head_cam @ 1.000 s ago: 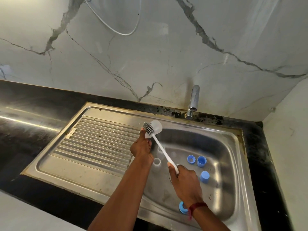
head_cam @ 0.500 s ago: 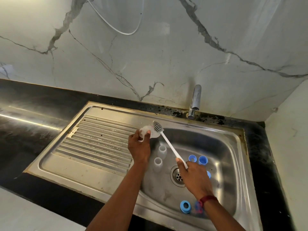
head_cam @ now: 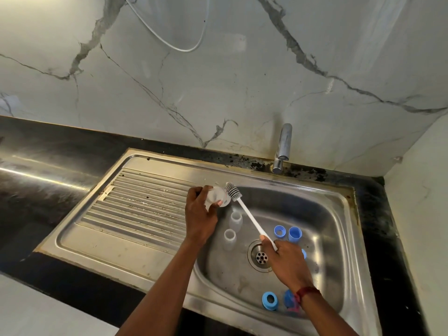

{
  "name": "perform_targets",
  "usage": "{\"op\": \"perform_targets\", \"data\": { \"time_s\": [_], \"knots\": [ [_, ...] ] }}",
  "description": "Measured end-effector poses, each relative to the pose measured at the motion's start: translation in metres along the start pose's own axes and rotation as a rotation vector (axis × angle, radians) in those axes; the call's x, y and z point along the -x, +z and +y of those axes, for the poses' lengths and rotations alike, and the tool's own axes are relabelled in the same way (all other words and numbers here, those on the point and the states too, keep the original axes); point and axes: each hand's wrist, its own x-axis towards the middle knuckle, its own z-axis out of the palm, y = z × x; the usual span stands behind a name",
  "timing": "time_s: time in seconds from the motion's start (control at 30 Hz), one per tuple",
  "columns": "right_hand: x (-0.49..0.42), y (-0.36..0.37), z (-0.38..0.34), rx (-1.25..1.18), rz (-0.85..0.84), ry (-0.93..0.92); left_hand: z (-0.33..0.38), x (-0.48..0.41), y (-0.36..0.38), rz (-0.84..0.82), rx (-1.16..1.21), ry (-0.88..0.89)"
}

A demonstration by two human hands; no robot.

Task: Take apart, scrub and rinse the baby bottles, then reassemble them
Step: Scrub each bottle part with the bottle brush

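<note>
Head: clear bottles (head_cam: 235, 220), blue rings (head_cam: 280, 231) near drain (head_cam: 259, 257); tap (head_cam: 283, 146) behind.

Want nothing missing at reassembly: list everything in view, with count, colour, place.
sink: one, steel, in black countertop
tap: one, chrome, behind sink
cable: one, white, on marble wall
held bottle: one, clear, in left hand
standing bottles: two, clear, sink floor, left of drain
brush: one, white, grey bristles beside held bottle
blue caps and rings: five, sink's right and near side, two partly hidden
left hand: grips held bottle
right hand: grips brush handle
</note>
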Motion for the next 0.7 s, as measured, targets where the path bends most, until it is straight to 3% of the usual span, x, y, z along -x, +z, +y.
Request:
{"op": "perform_targets", "data": {
  "time_s": [0.27, 0.5, 0.7],
  "knots": [
    [0.010, 0.011, 0.008, 0.025, 0.038, -0.088, 0.003, 0.009, -0.006, -0.069, -0.064, 0.105],
    [0.006, 0.012, 0.020, 0.063, -0.057, 0.006, 0.003, 0.017, -0.007, -0.159, -0.130, 0.088],
    [0.013, 0.012, 0.026, 0.040, -0.037, 0.020, 0.007, 0.017, -0.009, -0.186, -0.130, 0.091]
  ]
}}
